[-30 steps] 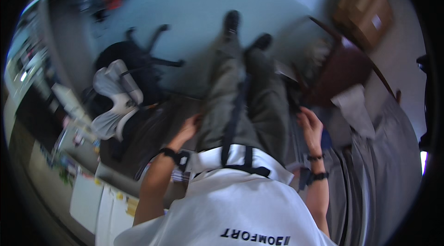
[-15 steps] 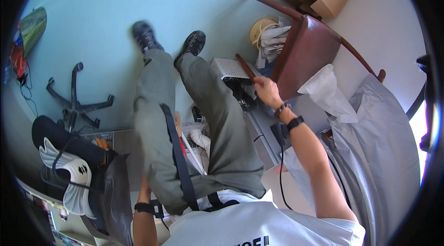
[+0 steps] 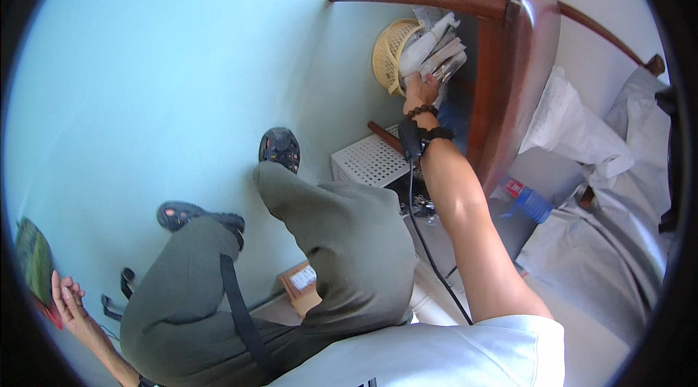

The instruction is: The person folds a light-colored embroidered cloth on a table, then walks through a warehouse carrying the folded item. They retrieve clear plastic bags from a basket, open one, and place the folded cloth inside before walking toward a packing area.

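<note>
— Blue floor (image 3: 160, 110) all around; where's the basket (image 3: 387, 52)?
— Beside the chair (image 3: 534, 60), your right hand (image 3: 420, 92) at its packets (image 3: 422, 52), fingers curled; whether they grip one, I can't tell.
— Left hand (image 3: 75, 307)?
— Yours is half open by the green item (image 3: 34, 256), nothing visibly held.
— Handling?
— Packets look light, limp, slippery: pinch a thick fold.

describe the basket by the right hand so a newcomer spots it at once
Find the big reddish-brown chair at upper right. On the pale blue floor left of it, the right hand is at a basket holding whitish items. Round and pale yellow, it differs from the white perforated box below it in the picture.
</note>
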`<state>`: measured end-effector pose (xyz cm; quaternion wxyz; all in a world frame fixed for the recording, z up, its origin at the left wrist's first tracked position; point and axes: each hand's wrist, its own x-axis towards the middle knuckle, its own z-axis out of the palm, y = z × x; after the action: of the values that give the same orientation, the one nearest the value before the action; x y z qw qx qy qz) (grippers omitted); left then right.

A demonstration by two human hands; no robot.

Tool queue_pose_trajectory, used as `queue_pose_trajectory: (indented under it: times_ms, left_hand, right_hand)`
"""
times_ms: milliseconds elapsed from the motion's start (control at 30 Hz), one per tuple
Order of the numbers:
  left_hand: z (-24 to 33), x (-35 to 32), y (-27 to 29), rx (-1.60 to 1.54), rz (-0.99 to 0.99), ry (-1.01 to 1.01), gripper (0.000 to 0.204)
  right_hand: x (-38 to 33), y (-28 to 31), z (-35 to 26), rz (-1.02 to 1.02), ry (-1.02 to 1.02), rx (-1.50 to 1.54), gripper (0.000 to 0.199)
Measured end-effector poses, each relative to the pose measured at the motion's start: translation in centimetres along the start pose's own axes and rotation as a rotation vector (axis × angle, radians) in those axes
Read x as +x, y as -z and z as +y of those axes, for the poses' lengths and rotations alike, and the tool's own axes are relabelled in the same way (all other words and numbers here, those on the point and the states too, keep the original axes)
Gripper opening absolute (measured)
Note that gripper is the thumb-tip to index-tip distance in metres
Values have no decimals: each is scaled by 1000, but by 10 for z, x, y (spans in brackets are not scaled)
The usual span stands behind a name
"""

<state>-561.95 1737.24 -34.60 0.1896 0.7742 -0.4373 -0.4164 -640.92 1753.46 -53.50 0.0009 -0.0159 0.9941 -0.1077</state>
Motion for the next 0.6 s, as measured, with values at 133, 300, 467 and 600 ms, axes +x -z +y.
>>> queue_pose_trajectory:
  times_ms: [133,300,467,600]
  left_hand:
    - [12,65,-9,256,-154,-150,39]
    - [59,114,-38,481,-249,-374,41]
    - [129,117,-97,643,-499,-577,40]
    - [177,87,-163,623,-688,-621,40]
  right_hand:
    - [28,-26,14,91,-78,24,50]
    - [25,-19,15,71,-1,206,36]
    - [-32,13,2,-26,-25,640,39]
    - [-53,23,8,-166,27,680,44]
